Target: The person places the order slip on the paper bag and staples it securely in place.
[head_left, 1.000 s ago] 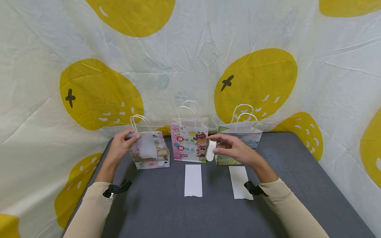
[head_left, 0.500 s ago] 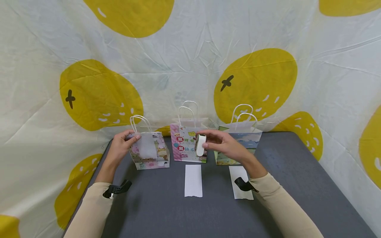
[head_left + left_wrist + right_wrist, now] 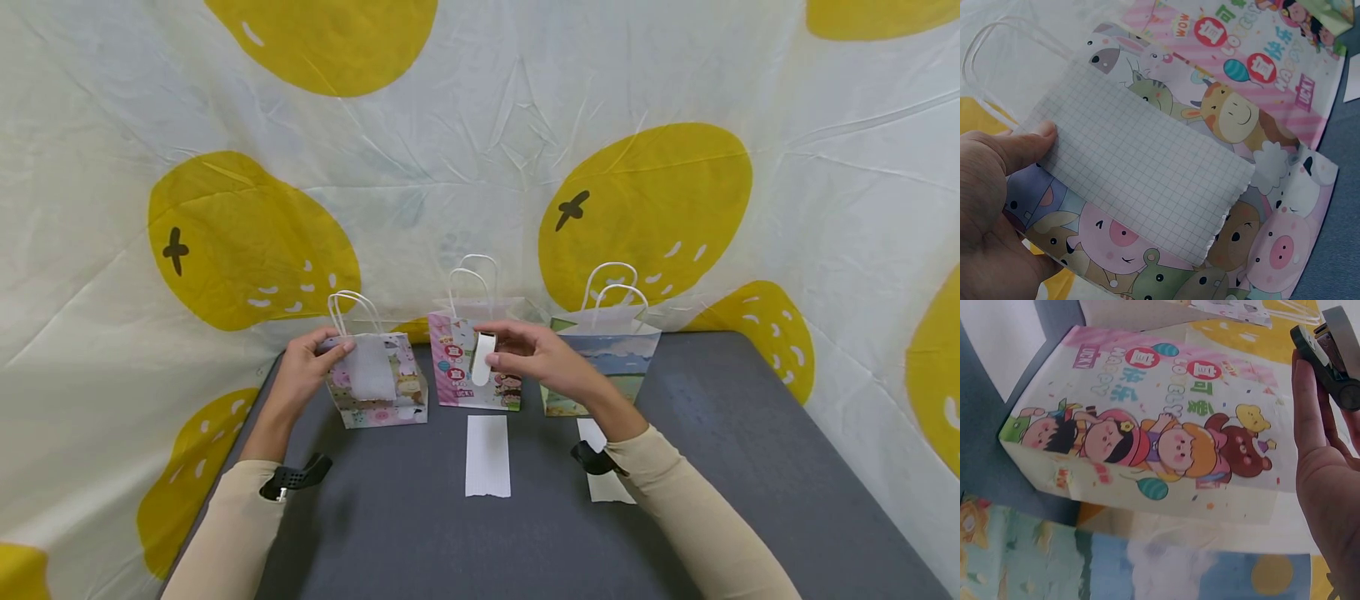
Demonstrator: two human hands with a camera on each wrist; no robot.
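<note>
My left hand (image 3: 303, 372) pinches a strip of grid paper (image 3: 1147, 156) against the upper front of a paper gift bag with cartoon animals (image 3: 1282, 250). The thumb lies on the paper; the fingers behind the bag are mostly hidden. The paper's lower end is torn and ragged. My right hand (image 3: 555, 364) holds a small white stapler (image 3: 483, 360) between thumb and fingers, in front of the pink-and-white gift bag (image 3: 450, 392) in the middle. In the right wrist view the jaws of the stapler (image 3: 1341, 353) stand apart. A gap separates the stapler from the left bag.
A third gift bag with a sky and meadow print (image 3: 618, 354) stands at the right. Two more paper strips lie on the grey table (image 3: 420, 533): a middle strip (image 3: 487, 454) and a right strip (image 3: 611, 490) partly under my right wrist. A patterned cloth (image 3: 450, 125) hangs behind.
My right hand has moved left with the stapler, from between the middle and right bags to in front of the middle bag. The left hand, its paper and the bags have stayed put.
</note>
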